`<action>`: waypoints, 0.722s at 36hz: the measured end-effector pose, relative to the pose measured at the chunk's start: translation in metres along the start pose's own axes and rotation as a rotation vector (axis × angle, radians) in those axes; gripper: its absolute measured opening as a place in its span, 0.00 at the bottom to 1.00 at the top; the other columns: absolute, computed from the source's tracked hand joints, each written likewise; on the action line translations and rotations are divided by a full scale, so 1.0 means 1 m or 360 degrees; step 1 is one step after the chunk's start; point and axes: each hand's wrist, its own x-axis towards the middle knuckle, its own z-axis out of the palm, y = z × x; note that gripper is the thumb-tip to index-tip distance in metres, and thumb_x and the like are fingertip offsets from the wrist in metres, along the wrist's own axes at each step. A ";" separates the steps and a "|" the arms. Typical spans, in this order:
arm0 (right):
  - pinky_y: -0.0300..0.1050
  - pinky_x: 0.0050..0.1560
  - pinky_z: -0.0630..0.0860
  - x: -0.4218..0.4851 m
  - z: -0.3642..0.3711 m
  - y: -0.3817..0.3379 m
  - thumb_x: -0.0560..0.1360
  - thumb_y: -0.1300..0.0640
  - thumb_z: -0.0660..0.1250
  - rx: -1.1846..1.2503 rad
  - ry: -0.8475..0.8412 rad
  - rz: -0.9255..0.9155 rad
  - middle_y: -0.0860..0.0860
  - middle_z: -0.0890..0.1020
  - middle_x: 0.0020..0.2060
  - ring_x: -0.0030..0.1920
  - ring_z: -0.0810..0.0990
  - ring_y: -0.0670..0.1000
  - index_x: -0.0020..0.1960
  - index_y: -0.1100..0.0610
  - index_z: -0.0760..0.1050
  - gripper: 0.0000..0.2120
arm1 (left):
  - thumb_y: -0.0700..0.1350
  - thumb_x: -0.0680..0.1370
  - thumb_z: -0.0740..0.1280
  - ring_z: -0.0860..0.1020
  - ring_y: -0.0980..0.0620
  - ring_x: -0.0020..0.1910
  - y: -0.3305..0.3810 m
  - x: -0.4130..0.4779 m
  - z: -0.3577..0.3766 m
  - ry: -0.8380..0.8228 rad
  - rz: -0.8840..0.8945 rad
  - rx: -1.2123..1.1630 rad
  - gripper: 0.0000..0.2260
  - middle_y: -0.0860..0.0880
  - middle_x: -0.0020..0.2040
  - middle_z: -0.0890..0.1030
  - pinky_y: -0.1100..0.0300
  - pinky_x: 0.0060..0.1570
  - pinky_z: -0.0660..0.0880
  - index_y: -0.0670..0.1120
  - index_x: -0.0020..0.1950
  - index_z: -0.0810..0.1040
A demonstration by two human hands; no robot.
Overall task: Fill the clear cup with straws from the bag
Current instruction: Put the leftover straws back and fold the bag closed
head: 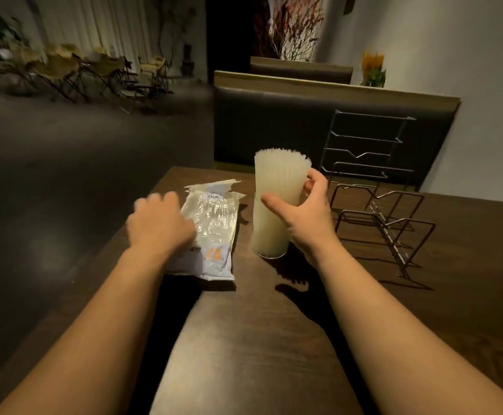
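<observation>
So the clear cup [269,232] is standing upright right inside the curl of my right hand [307,214], thumb across the near side and fingers around the far side, gripping the bundle of straws [278,175] about where they come up out of the rim. It's packed pretty much solid, white straws poking well above my fingers. My left hand [160,220] is out to the left of that, lying on the near-left part of the bag [211,229], fingers loosely curled, and it's blurry enough that I honestly can't tell if it's pinching the plastic or just resting there. The bag lies flat just left of the cup, torn open at the far end, and looks basically empty to me. Handling-wise: straws weigh nothing and they're slick, so they'll fan out or slide if I let go loosely, and a tall skinny cup like that tips easily. I'd say hold low on the cup wall, not the straws. The bag is crinkly thin film, grab by an edge. Wire rack [384,217] sits just right of my right hand.
</observation>
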 end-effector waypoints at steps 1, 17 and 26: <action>0.49 0.60 0.71 0.005 0.002 0.000 0.64 0.46 0.79 0.0012 -0.0027 0.0022 0.49 0.67 0.67 0.63 0.70 0.49 0.75 0.48 0.53 0.49 | 0.52 0.75 0.69 0.72 0.38 0.66 0.012 0.000 -0.001 0.0026 0.0159 -0.0153 0.22 0.41 0.66 0.76 0.45 0.62 0.73 0.46 0.68 0.74; 0.39 0.51 0.76 0.005 -0.037 -0.013 0.61 0.52 0.78 0.0348 -0.0199 0.0028 0.46 0.71 0.66 0.59 0.74 0.44 0.77 0.49 0.55 0.51 | 0.46 0.58 0.84 0.83 0.51 0.58 0.103 -0.042 0.068 -0.0702 0.0527 -0.2009 0.42 0.48 0.60 0.83 0.46 0.60 0.79 0.49 0.69 0.71; 0.51 0.59 0.77 -0.002 -0.025 -0.030 0.59 0.50 0.82 -0.0003 -0.0203 -0.0073 0.43 0.71 0.59 0.56 0.73 0.45 0.68 0.47 0.66 0.42 | 0.42 0.64 0.82 0.80 0.55 0.63 0.107 -0.042 0.069 -0.0679 0.0674 -0.1867 0.39 0.51 0.63 0.81 0.51 0.63 0.78 0.53 0.71 0.68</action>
